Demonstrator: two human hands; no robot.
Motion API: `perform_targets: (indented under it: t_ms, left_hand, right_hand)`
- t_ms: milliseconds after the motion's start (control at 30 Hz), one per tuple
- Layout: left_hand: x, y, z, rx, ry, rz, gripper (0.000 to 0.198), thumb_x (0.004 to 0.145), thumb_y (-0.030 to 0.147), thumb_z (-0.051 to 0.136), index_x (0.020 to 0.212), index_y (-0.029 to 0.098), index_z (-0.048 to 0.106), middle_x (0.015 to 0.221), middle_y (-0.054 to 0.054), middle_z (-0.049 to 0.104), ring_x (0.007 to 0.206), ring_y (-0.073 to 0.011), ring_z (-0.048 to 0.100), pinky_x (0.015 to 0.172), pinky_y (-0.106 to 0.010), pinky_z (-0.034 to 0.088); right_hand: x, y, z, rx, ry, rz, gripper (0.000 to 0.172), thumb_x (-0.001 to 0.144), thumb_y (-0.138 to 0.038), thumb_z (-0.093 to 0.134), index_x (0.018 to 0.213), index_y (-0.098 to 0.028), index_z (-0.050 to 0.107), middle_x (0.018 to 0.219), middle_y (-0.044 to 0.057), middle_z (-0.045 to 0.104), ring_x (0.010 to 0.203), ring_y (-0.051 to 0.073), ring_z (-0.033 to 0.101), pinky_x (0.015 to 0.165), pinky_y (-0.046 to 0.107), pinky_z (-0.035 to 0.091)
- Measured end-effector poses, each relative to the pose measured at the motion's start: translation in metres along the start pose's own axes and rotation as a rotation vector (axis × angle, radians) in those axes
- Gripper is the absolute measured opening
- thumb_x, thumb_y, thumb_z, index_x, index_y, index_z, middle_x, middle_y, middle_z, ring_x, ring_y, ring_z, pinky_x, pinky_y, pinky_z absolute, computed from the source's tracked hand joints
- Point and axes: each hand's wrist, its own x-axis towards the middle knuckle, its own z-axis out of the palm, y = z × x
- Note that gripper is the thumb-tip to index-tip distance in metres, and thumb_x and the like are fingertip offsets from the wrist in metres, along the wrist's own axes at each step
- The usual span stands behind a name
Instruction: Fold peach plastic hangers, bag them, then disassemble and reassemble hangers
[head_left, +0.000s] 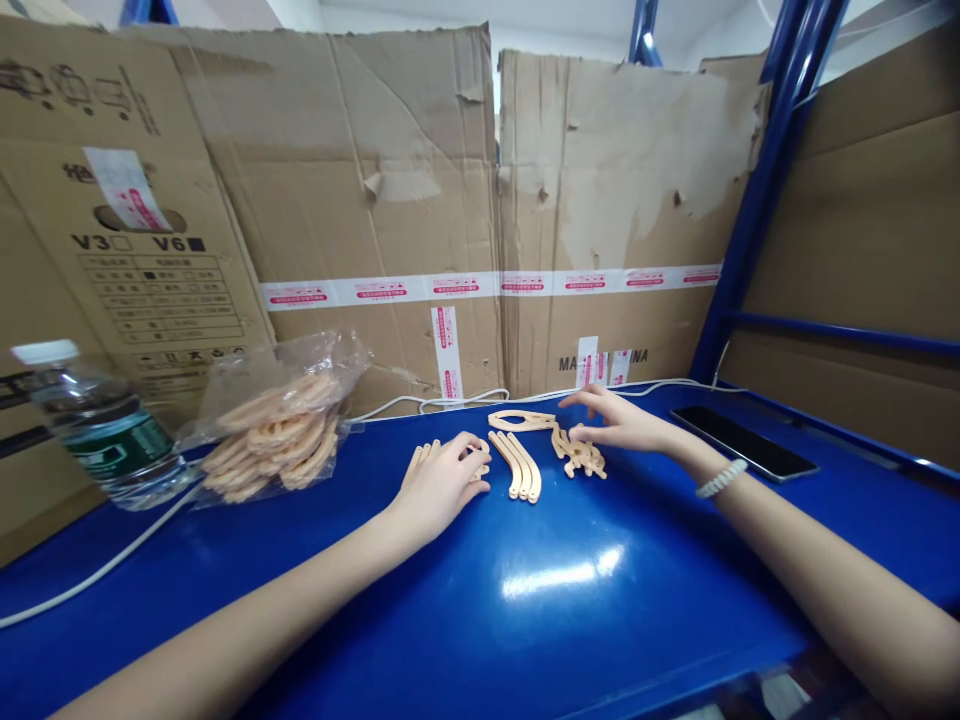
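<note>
My left hand point(442, 487) rests low over the table, its fingers and thumb curled around a small beige hanger piece that they partly hide. Just behind that hand, slim beige arms point(424, 454) poke out. To its right, three curved beige arms point(516, 466) lie side by side. My right hand point(621, 420) is open, thumb and fingers apart, above a small pile of beige hook-shaped pieces point(581, 458). Close to its fingertips is an elongated beige piece with an oval opening point(498, 420); whether they touch it, I cannot tell.
A clear bag of similar beige pieces point(274, 440) sits at left, beside a water bottle point(112, 430). A dark phone point(742, 440) lies at right. A white cable point(397, 404) runs along the back of the blue table point(420, 620), before cardboard sheets point(360, 220). A blue post point(757, 190) stands right.
</note>
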Motion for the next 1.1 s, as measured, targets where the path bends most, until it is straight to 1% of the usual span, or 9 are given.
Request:
perform_targets:
  t_ms: [133, 200, 333, 433, 633, 767, 900, 1000, 1100]
  left_hand:
    - [-0.024, 0.027, -0.017, 0.054, 0.039, 0.069, 0.019, 0.089, 0.007, 0.053, 0.099, 0.019, 0.064, 0.122, -0.01, 0.061, 0.114, -0.0311, 0.055, 0.091, -0.051, 0.05]
    - [-0.04, 0.042, -0.023, 0.02, 0.062, 0.182, 0.018, 0.09, 0.006, 0.049, 0.095, 0.017, 0.063, 0.116, -0.01, 0.063, 0.107, -0.0277, 0.059, 0.083, -0.042, 0.054]
    - [-0.064, 0.06, -0.024, 0.0, 0.138, 0.341, 0.019, 0.091, 0.009, 0.044, 0.094, 0.015, 0.062, 0.105, -0.008, 0.067, 0.089, -0.025, 0.064, 0.069, -0.038, 0.055]
    - [-0.071, 0.059, -0.018, -0.031, 0.192, 0.398, 0.02, 0.09, 0.007, 0.043, 0.094, 0.014, 0.061, 0.1, -0.008, 0.069, 0.085, -0.0235, 0.063, 0.067, -0.036, 0.053]
    - [-0.072, 0.052, -0.014, -0.167, 0.167, 0.322, 0.017, 0.09, 0.008, 0.046, 0.091, 0.015, 0.061, 0.097, -0.006, 0.068, 0.083, -0.0199, 0.062, 0.07, -0.032, 0.05]
    - [-0.074, 0.054, -0.017, -0.191, 0.157, 0.336, 0.016, 0.089, 0.008, 0.047, 0.091, 0.015, 0.061, 0.095, -0.005, 0.068, 0.081, -0.0193, 0.061, 0.068, -0.031, 0.048]
    - [-0.077, 0.054, -0.023, -0.256, 0.178, 0.301, 0.015, 0.089, 0.008, 0.048, 0.092, 0.016, 0.061, 0.097, -0.005, 0.069, 0.083, -0.0186, 0.062, 0.071, -0.031, 0.049]
    - [-0.078, 0.051, -0.031, -0.367, 0.247, 0.197, 0.02, 0.09, 0.008, 0.049, 0.103, 0.018, 0.06, 0.099, -0.004, 0.068, 0.085, -0.0163, 0.064, 0.077, -0.029, 0.049]
    - [-0.074, 0.046, -0.039, -0.485, 0.34, -0.039, 0.029, 0.089, 0.011, 0.053, 0.116, 0.021, 0.056, 0.097, -0.001, 0.068, 0.068, -0.0107, 0.061, 0.069, -0.025, 0.049]
  right_hand:
    - [0.019, 0.0, 0.008, -0.051, 0.056, 0.021, 0.031, 0.091, -0.035, 0.053, 0.11, -0.013, 0.064, 0.107, 0.013, 0.067, 0.099, 0.024, 0.063, 0.088, 0.038, 0.049]
    - [0.031, -0.001, 0.014, -0.071, 0.042, 0.027, 0.031, 0.09, -0.035, 0.056, 0.11, -0.014, 0.065, 0.109, 0.013, 0.068, 0.1, 0.025, 0.063, 0.088, 0.038, 0.049]
    - [0.059, 0.001, 0.028, -0.099, -0.004, 0.061, 0.047, 0.081, -0.042, 0.068, 0.119, -0.013, 0.063, 0.117, 0.016, 0.066, 0.105, 0.029, 0.062, 0.089, 0.038, 0.048]
    - [0.077, 0.004, 0.037, -0.089, -0.067, 0.106, 0.035, 0.074, -0.036, 0.078, 0.101, -0.015, 0.07, 0.103, 0.014, 0.071, 0.096, 0.027, 0.066, 0.084, 0.035, 0.05]
    - [0.087, 0.008, 0.046, 0.043, 0.026, 0.2, 0.022, 0.088, -0.034, 0.065, 0.098, -0.014, 0.064, 0.093, 0.004, 0.068, 0.084, 0.017, 0.065, 0.08, 0.038, 0.053]
    - [0.082, 0.003, 0.046, 0.253, 0.183, 0.242, 0.021, 0.084, -0.03, 0.067, 0.095, -0.013, 0.062, 0.074, 0.002, 0.065, 0.064, 0.014, 0.062, 0.064, 0.029, 0.052]
    - [0.066, -0.017, 0.039, 0.492, 0.331, 0.222, 0.032, 0.082, -0.041, 0.063, 0.097, -0.012, 0.061, 0.063, 0.001, 0.059, 0.051, 0.012, 0.055, 0.049, 0.024, 0.044]
    - [0.046, -0.041, 0.034, 0.637, 0.394, 0.175, 0.041, 0.083, -0.048, 0.06, 0.105, -0.014, 0.059, 0.067, 0.0, 0.057, 0.053, 0.011, 0.053, 0.049, 0.023, 0.042]
    - [0.025, -0.071, 0.033, 0.815, 0.42, 0.135, 0.039, 0.081, -0.046, 0.065, 0.106, -0.017, 0.058, 0.073, -0.001, 0.058, 0.055, 0.009, 0.051, 0.049, 0.022, 0.041]
